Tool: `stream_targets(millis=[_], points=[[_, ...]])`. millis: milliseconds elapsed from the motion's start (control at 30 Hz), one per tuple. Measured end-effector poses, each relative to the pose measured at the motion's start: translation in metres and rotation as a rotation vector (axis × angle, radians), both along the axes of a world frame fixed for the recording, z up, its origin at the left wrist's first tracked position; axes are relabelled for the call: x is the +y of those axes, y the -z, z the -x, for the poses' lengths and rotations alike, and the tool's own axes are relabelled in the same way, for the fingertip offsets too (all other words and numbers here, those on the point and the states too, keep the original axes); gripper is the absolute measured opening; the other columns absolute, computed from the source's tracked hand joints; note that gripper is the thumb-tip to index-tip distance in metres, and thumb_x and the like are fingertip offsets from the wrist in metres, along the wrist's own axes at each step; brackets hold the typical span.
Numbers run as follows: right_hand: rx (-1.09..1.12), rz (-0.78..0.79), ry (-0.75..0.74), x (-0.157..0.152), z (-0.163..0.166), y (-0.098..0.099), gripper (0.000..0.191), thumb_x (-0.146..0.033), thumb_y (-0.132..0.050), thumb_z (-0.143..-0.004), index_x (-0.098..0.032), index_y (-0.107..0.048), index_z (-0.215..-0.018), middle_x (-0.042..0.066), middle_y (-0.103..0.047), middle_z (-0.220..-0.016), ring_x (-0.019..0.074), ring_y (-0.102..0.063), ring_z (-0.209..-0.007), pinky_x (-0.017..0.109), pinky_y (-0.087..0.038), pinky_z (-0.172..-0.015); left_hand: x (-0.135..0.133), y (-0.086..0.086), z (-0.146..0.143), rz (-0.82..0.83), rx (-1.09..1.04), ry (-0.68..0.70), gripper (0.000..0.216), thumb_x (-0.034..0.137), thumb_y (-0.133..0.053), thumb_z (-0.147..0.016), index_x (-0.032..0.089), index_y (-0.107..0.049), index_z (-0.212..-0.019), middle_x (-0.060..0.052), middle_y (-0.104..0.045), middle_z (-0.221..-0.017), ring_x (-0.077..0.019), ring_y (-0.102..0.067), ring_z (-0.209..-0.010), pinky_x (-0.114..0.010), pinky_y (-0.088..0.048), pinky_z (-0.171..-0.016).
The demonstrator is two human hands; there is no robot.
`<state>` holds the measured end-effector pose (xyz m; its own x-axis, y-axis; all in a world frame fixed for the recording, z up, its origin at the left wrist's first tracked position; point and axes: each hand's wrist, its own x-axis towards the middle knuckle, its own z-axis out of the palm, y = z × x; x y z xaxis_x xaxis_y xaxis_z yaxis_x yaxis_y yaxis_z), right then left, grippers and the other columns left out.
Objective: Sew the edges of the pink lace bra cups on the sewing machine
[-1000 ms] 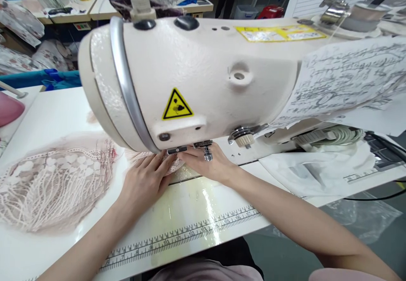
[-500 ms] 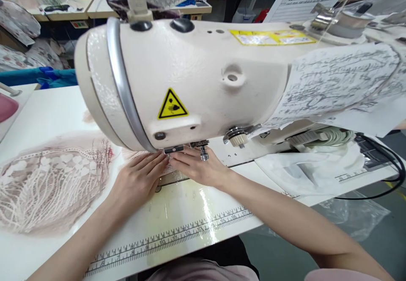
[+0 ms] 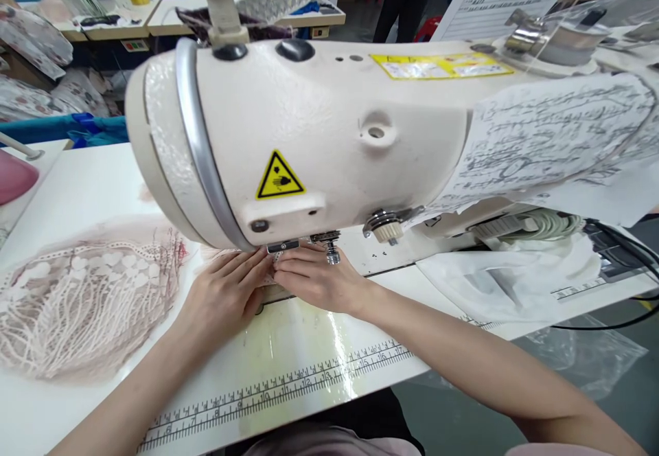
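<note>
A cream sewing machine (image 3: 329, 126) spans the view, its head above both my hands. My left hand (image 3: 226, 288) lies palm down left of the needle area, fingers stretched forward on pale pink lace fabric (image 3: 270, 274). From the other side my right hand (image 3: 322, 277) reaches in, its fingers pointing left and resting on the same fabric by the presser area. Both hands look open, pressing rather than gripping. The machine head hides the needle and some fingertips. More pink lace with white fringe (image 3: 97, 298) spreads over the table at the left.
A printed ruler (image 3: 278, 394) runs along the front of the white table (image 3: 206, 408). White cloth (image 3: 494, 277) and a coiled pale green band (image 3: 556, 226) lie at the right. Written paper (image 3: 556, 133) covers the machine arm. Behind stands a person in dark trousers (image 3: 406, 3).
The whole view has shifted slightly. My right hand's fingers look a little more bent near the presser area. My left hand stays flat on the fabric.
</note>
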<state>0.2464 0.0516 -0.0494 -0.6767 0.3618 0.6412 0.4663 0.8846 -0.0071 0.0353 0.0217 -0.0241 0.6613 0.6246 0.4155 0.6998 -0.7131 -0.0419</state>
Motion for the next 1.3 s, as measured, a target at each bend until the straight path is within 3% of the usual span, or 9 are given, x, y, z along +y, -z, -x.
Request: stream_targets(millis=[367,600,833,1067,1300], points=[[-0.041,0.115,-0.013,0.001,-0.002,0.005,0.019,-0.006,-0.051,-0.090,-0.020,-0.064,-0.090,0.000,-0.071,-0.092,0.0120,-0.062,-0.092,0.026,-0.047,-0.079,-0.003,-0.001,-0.005,0.030,0.046,-0.063,0.036,0.019,-0.047,-0.089,0.008,-0.063,-0.120,-0.014,-0.067,-0.122,-0.0268,-0.068,-0.102,-0.043,-0.054,-0.088],[-0.033,-0.038,0.097,-0.003,-0.005,-0.010,0.019,-0.009,-0.050,-0.091,-0.020,-0.063,-0.082,-0.005,-0.071,-0.089,0.0087,-0.061,-0.083,0.025,-0.039,-0.062,-0.004,-0.003,-0.010,-0.026,0.066,-0.068,0.035,0.021,-0.049,-0.089,0.006,-0.063,-0.117,-0.015,-0.068,-0.120,-0.0266,-0.069,-0.098,-0.042,-0.053,-0.087],[-0.068,-0.066,0.191,-0.003,-0.006,-0.011,0.013,-0.013,-0.054,-0.090,-0.021,-0.063,-0.085,-0.007,-0.072,-0.093,0.0076,-0.060,-0.071,0.028,-0.031,-0.055,-0.005,-0.003,-0.015,-0.052,0.082,-0.086,0.035,0.022,-0.050,-0.090,0.006,-0.062,-0.118,-0.015,-0.069,-0.115,-0.0273,-0.068,-0.097,-0.040,-0.053,-0.084],[-0.053,-0.014,0.145,0.005,-0.009,-0.010,0.016,-0.013,-0.052,-0.091,-0.020,-0.063,-0.083,-0.008,-0.071,-0.086,0.0073,-0.059,-0.068,0.028,-0.025,-0.048,-0.006,-0.001,-0.016,-0.063,0.088,-0.090,0.036,0.024,-0.052,-0.090,0.005,-0.063,-0.118,-0.016,-0.069,-0.116,-0.0274,-0.068,-0.097,-0.041,-0.054,-0.083],[-0.081,0.041,0.164,0.009,-0.011,-0.012,0.024,-0.008,-0.047,-0.090,-0.019,-0.062,-0.074,-0.005,-0.067,-0.071,0.0078,-0.053,-0.059,0.026,-0.031,-0.050,-0.006,0.000,-0.017,-0.080,0.097,-0.093,0.035,0.024,-0.052,-0.090,0.007,-0.063,-0.118,-0.016,-0.069,-0.116,-0.0273,-0.069,-0.095,-0.041,-0.054,-0.081]])
